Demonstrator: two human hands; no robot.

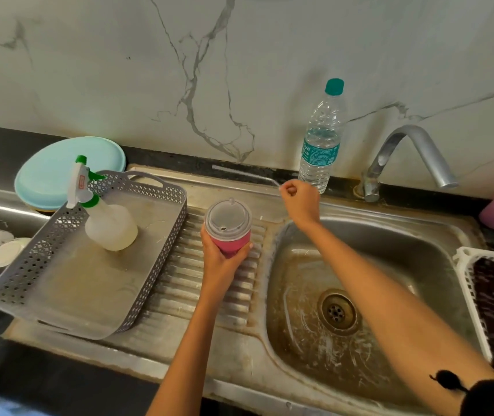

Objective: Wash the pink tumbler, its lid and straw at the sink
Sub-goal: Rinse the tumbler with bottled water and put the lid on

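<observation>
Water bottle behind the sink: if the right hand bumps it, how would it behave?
The water bottle is tall and narrow, so a knock from the right hand close by would probably tip it. Its thin ribbed clear plastic likely dents when squeezed. The teal cap is on, so spilling seems unlikely.

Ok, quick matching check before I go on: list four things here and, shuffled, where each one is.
1 tumbler
2 spray bottle
3 water bottle
4 straw

a standing in the grey tray
b beside the tap
c pinched by the right hand
d held in the left hand

Pairs: 1-d, 2-a, 3-b, 4-c
</observation>
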